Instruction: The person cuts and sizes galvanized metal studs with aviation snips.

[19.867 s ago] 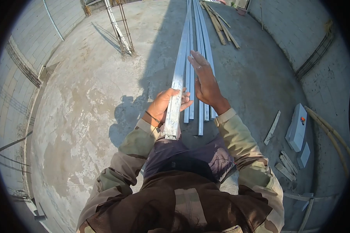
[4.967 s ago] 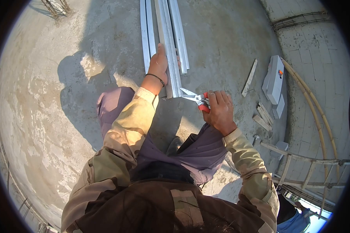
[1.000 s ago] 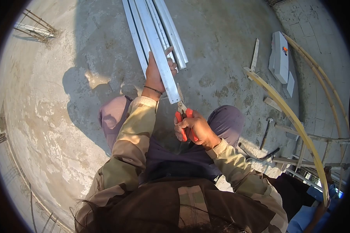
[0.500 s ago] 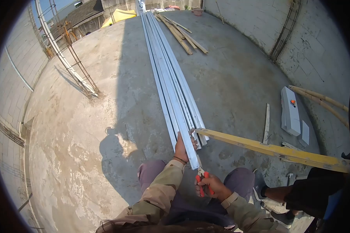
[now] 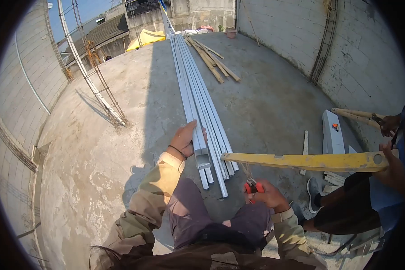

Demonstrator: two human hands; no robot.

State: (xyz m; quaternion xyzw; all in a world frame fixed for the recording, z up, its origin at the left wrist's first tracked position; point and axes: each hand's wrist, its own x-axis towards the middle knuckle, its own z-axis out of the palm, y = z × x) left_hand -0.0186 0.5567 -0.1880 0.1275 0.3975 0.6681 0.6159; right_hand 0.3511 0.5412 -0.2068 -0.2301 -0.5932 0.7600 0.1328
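My left hand (image 5: 183,140) is wrapped round the near part of a metal channel (image 5: 201,157), whose open end faces me. Under and beside it, several long metal profiles (image 5: 211,121) lie on the concrete floor, stretching away from me. In my right hand (image 5: 269,196) are red-handled pliers (image 5: 253,185), their jaws pointing up and left. A yellow level (image 5: 297,162) reaches in from the right above the pliers, its tip over the profiles. My knees are on either side below the channel.
A co-worker (image 5: 353,202) at the right grips the yellow level's far end. Wooden poles (image 5: 211,60) lie beyond the profiles. A white block (image 5: 333,132) rests near the right wall. A rebar column (image 5: 99,83) rises at the left.
My left hand has moved left and up with the channel, whose end now shows open. The pliers have moved right and up, away from its end. The level has turned nearer to horizontal.
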